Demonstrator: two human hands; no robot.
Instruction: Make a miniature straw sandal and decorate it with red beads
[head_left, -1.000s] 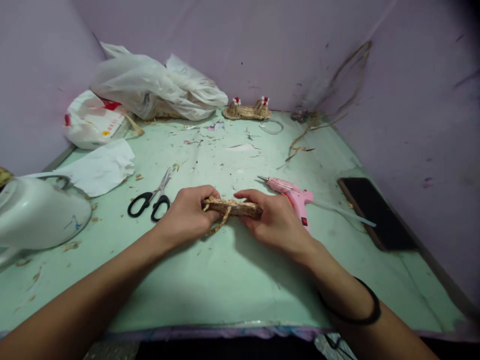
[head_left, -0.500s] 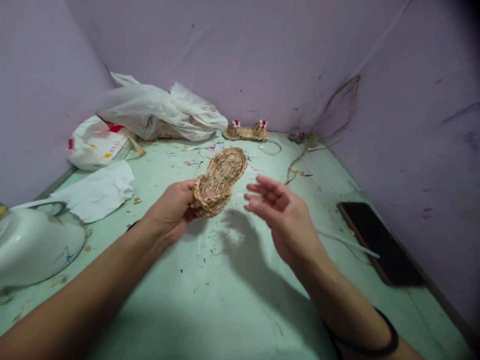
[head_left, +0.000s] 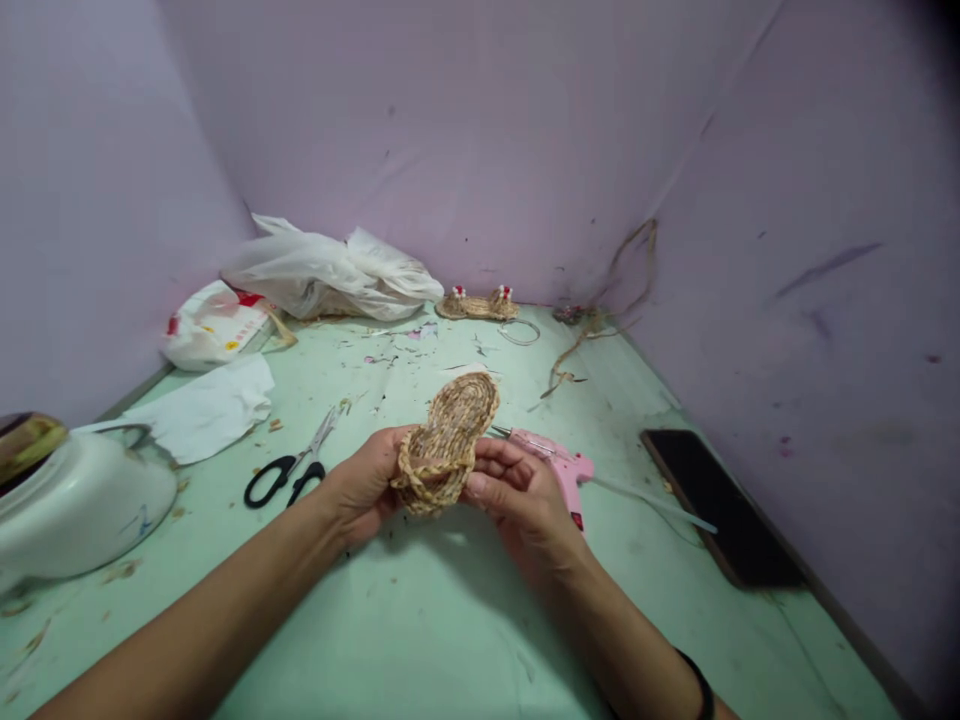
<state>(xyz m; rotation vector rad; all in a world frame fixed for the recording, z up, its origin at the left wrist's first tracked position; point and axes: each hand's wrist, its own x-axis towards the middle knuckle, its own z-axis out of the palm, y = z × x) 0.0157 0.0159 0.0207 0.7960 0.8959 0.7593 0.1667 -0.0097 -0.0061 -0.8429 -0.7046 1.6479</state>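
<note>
A small woven straw sandal is held just above the pale green table, sole tilted up toward me. My left hand grips its braided strap end from the left. My right hand closes on the same end from the right, fingers curled against the straw. Right behind my right hand lies a pink glue gun. Black-handled scissors lie left of my left hand.
A finished pair of tiny straw sandals stands at the back wall beside a wire ring. White plastic bags, paper and a white pot sit left. A dark phone lies right; straw strands trail in the corner.
The sandal was lifted off the table and turned sole-up by my left hand. My right hand let go, opened, then closed on it again. The view tilted up.
</note>
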